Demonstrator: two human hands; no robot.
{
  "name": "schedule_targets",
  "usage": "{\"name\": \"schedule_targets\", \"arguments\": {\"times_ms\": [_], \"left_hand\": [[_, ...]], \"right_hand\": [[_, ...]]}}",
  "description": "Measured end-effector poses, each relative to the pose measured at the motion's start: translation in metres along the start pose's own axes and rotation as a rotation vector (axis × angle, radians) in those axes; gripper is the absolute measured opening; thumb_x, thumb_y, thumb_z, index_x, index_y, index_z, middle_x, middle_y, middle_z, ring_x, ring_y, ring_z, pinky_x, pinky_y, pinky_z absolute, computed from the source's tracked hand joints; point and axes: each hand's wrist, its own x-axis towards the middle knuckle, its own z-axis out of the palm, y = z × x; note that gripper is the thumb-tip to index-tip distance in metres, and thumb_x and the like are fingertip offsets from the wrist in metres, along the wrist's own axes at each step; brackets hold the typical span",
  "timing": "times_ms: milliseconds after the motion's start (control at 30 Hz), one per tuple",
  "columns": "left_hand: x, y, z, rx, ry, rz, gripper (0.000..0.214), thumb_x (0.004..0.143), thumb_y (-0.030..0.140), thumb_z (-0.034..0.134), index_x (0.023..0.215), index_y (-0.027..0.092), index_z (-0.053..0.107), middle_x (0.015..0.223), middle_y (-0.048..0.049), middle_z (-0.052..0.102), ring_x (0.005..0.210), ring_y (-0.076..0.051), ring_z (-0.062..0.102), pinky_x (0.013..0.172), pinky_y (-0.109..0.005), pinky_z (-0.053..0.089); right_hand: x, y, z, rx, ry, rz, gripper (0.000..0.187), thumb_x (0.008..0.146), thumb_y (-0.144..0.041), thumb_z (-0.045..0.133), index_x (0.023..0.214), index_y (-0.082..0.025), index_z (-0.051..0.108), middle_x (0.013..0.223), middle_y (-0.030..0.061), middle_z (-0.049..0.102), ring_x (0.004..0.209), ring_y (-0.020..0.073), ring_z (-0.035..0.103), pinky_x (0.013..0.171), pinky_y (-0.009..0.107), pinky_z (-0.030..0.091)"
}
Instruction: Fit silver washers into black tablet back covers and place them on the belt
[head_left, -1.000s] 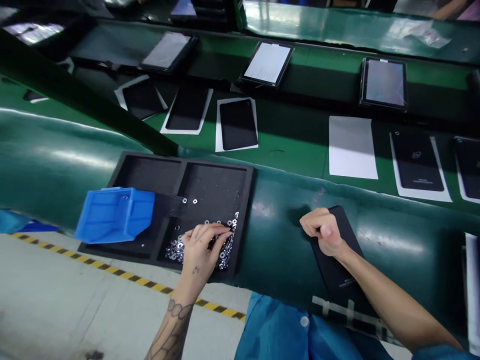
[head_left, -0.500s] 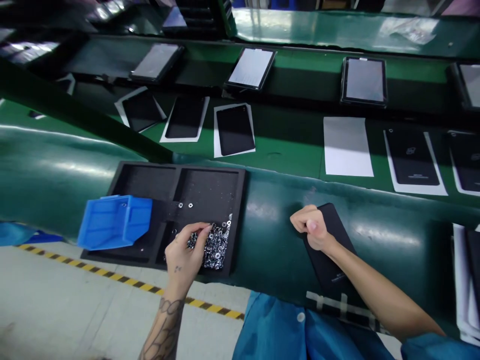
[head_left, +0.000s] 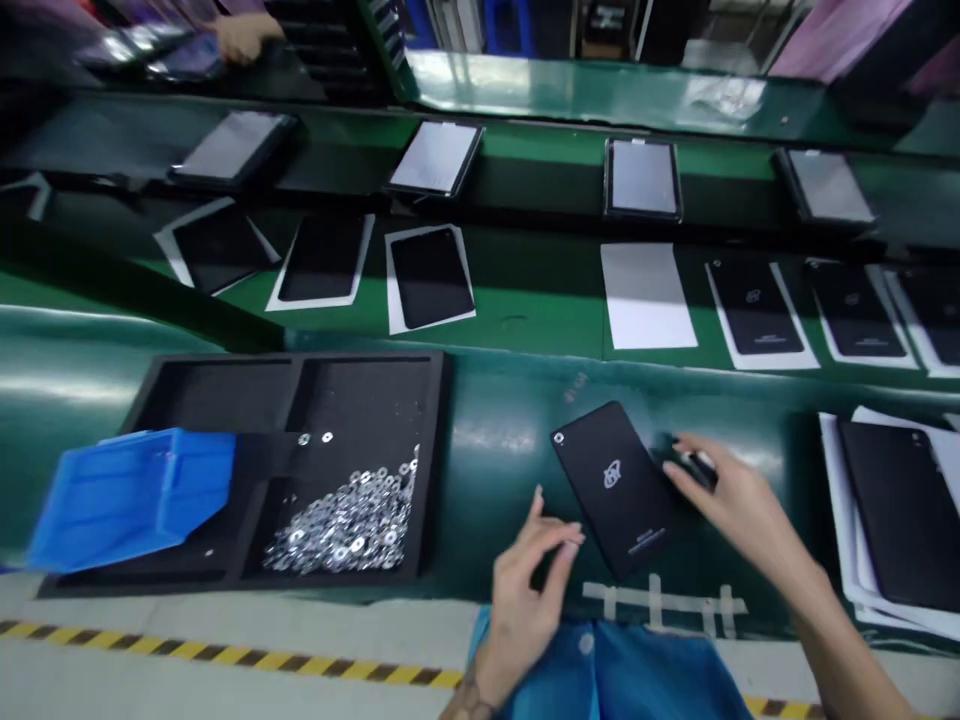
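A black tablet back cover (head_left: 611, 490) with a pale logo lies tilted on the green bench, a small silver ring at its upper left corner. Just off its lower left edge is my left hand (head_left: 529, 585), thumb and index fingertips pinched together; anything between them is too small to make out. To the right of the cover, my right hand (head_left: 742, 505) is closed around a small dark thing (head_left: 701, 467), blurred and partly hidden by the fingers. Many small silver rings (head_left: 349, 525) are heaped in the lower right compartment of the black foam tray (head_left: 437, 450).
A blue plastic bin (head_left: 142, 500) rests tilted on the tray's left side. At right lies a stack of white sheets (head_left: 840, 510) with a black cover (head_left: 900, 510) on top. Beyond the bench, a green conveyor (head_left: 540, 300) carries more covers on paper and several tablets (head_left: 643, 178).
My left hand has moved from the ring heap to beside the cover. My right hand has gone from over the cover to its right, uncovering the corner ring. The view has shifted.
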Motion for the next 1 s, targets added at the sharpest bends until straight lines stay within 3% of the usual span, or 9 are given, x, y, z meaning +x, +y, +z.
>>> {"name": "schedule_targets", "arguments": {"times_ms": [100, 200, 300, 400, 533, 633, 800, 900, 1000], "left_hand": [[-0.015, -0.003, 0.072, -0.241, -0.170, -0.121, 0.018, 0.106, 0.027, 0.068, 0.112, 0.033, 0.084, 0.099, -0.0030, 0.085, 0.087, -0.024, 0.082, 0.138, -0.066, 0.034], [-0.001, -0.013, 0.102, -0.344, -0.230, -0.141, 0.020, 0.106, 0.033, 0.070, 0.119, 0.033, 0.085, 0.097, -0.0033, 0.085, 0.089, -0.025, 0.083, 0.143, -0.066, 0.013], [0.035, -0.021, 0.102, -0.408, -0.208, -0.168, 0.027, 0.107, 0.044, 0.069, 0.124, 0.028, 0.081, 0.100, -0.0063, 0.085, 0.096, -0.026, 0.083, 0.140, -0.065, 0.025], [0.063, -0.025, 0.096, -0.428, -0.133, -0.195, 0.033, 0.106, 0.052, 0.069, 0.114, 0.022, 0.079, 0.102, -0.0109, 0.085, 0.111, -0.029, 0.082, 0.128, -0.058, 0.049], [0.062, -0.031, 0.090, -0.371, -0.159, -0.144, 0.032, 0.106, 0.052, 0.070, 0.103, 0.021, 0.079, 0.099, -0.0121, 0.084, 0.117, -0.031, 0.081, 0.110, -0.046, 0.064], [0.054, -0.037, 0.087, -0.310, -0.187, -0.103, 0.029, 0.104, 0.051, 0.072, 0.107, 0.023, 0.080, 0.104, -0.0109, 0.085, 0.101, -0.027, 0.084, 0.099, -0.041, 0.068], [0.055, -0.046, 0.087, -0.240, -0.242, -0.083, 0.030, 0.103, 0.053, 0.072, 0.107, 0.025, 0.080, 0.106, -0.0099, 0.085, 0.088, -0.025, 0.083, 0.080, -0.032, 0.070], [0.058, -0.042, 0.088, -0.192, -0.290, -0.038, 0.031, 0.104, 0.054, 0.071, 0.104, 0.025, 0.081, 0.107, -0.0100, 0.085, 0.088, -0.025, 0.083, 0.081, -0.034, 0.070], [0.061, -0.034, 0.090, -0.129, -0.335, 0.035, 0.031, 0.104, 0.055, 0.070, 0.102, 0.027, 0.082, 0.106, -0.0096, 0.085, 0.090, -0.027, 0.084, 0.084, -0.037, 0.071]], "right_hand": [[-0.039, 0.029, 0.008, -0.015, -0.065, 0.130, 0.061, 0.097, -0.064, 0.073, 0.143, -0.024, 0.071, 0.119, 0.0105, 0.080, 0.058, 0.0207, 0.060, 0.055, 0.038, 0.053], [-0.049, 0.035, 0.031, 0.264, -0.189, 0.201, 0.059, 0.097, -0.064, 0.074, 0.138, -0.022, 0.073, 0.115, 0.0111, 0.080, 0.083, 0.0288, 0.075, 0.073, 0.042, 0.064], [-0.017, 0.023, 0.033, 0.581, -0.210, 0.175, 0.052, 0.091, -0.062, 0.084, 0.122, -0.021, 0.076, 0.109, 0.0110, 0.080, 0.104, 0.0347, 0.077, 0.089, 0.047, 0.066], [0.050, 0.004, 0.008, 0.673, -0.148, 0.097, 0.057, 0.084, -0.057, 0.093, 0.123, -0.022, 0.073, 0.100, 0.0077, 0.080, 0.093, 0.0296, 0.075, 0.078, 0.039, 0.063], [0.147, -0.010, -0.040, 0.578, -0.032, 0.132, 0.052, 0.090, -0.042, 0.090, 0.130, -0.016, 0.069, 0.081, -0.0025, 0.070, 0.065, 0.0126, 0.058, 0.051, 0.019, 0.035], [0.171, 0.008, -0.073, 0.166, 0.209, 0.050, 0.031, 0.091, -0.026, 0.088, 0.113, -0.011, 0.070, 0.080, -0.0043, 0.068, 0.070, 0.0095, 0.057, 0.063, 0.018, 0.040], [0.053, 0.077, -0.134, -0.152, 0.508, 0.069, 0.022, 0.099, -0.033, 0.076, 0.110, -0.015, 0.073, 0.115, 0.0094, 0.078, 0.108, 0.0218, 0.070, 0.102, 0.031, 0.050], [-0.043, 0.135, -0.172, -0.267, 0.736, 0.237, 0.043, 0.090, -0.047, 0.080, 0.114, -0.013, 0.071, 0.128, 0.0249, 0.072, 0.122, 0.0392, 0.066, 0.107, 0.049, 0.048], [-0.097, 0.186, -0.191, -0.421, 0.691, 0.519, 0.052, 0.085, -0.061, 0.079, 0.109, -0.017, 0.071, 0.120, 0.0234, 0.074, 0.113, 0.0415, 0.070, 0.098, 0.048, 0.051]]}}
